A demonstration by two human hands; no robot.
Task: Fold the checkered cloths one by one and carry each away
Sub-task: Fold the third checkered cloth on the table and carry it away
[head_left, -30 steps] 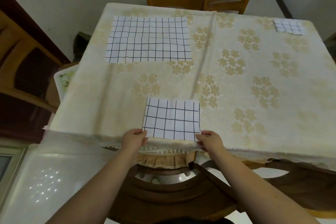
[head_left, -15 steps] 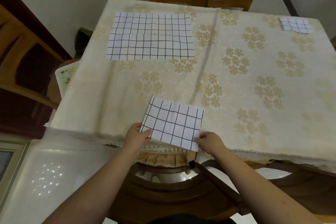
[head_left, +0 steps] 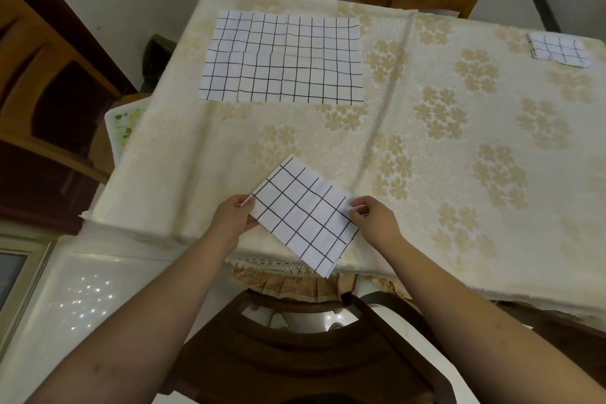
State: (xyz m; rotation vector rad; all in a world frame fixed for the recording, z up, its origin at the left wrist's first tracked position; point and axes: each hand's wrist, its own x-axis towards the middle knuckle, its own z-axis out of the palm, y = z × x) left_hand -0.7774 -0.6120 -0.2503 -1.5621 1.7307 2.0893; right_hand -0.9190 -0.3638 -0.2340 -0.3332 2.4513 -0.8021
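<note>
Pinching the folded checkered cloth (head_left: 305, 216) at the tabletop's near edge, my left hand (head_left: 234, 218) and right hand (head_left: 373, 220) take opposite sides; light and limp, I judge.

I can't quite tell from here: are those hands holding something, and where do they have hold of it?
Yes. Both hands hold the folded checkered cloth: the left hand pinches its left corner, the right hand its right edge.

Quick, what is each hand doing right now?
Left hand: pinching the left edge of the folded checkered cloth.
Right hand: pinching the cloth's right edge.
</note>
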